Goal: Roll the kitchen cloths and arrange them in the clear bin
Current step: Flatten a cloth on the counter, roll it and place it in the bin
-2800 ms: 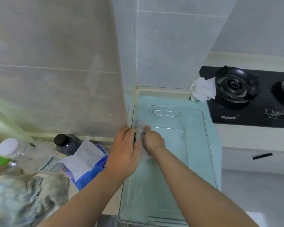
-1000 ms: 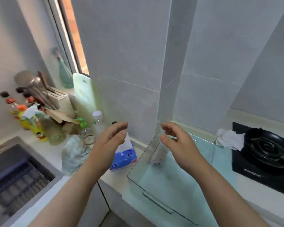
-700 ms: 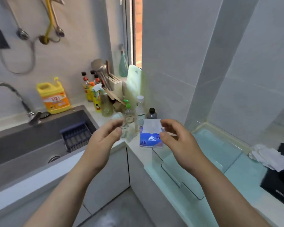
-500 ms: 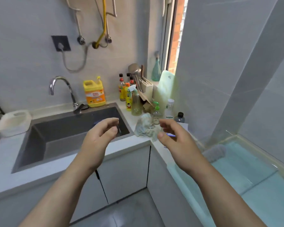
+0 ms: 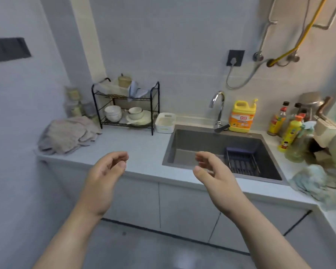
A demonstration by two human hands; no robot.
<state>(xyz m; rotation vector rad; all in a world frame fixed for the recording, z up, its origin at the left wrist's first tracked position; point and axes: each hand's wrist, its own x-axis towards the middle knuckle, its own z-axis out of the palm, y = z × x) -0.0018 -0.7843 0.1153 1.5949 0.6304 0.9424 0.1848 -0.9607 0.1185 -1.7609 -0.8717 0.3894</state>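
A heap of beige kitchen cloths (image 5: 66, 134) lies at the far left end of the white counter (image 5: 144, 150). A crumpled blue-green cloth (image 5: 310, 181) sits at the counter's right corner. My left hand (image 5: 103, 177) and my right hand (image 5: 215, 175) hover in front of the counter, palms facing each other, fingers loosely curled, holding nothing. The clear bin is out of view.
A grey sink (image 5: 221, 152) with a faucet (image 5: 219, 111) and a dark basket (image 5: 241, 160) lies right of centre. A black dish rack (image 5: 126, 109) with bowls and a white container (image 5: 165, 122) stand behind. A yellow detergent jug (image 5: 241, 117) and bottles (image 5: 291, 133) line the right.
The view has swung left from the clear bin, where both hands pressed a rolled cloth, to the sink counter. Both hands let go and now hover with nothing in them.
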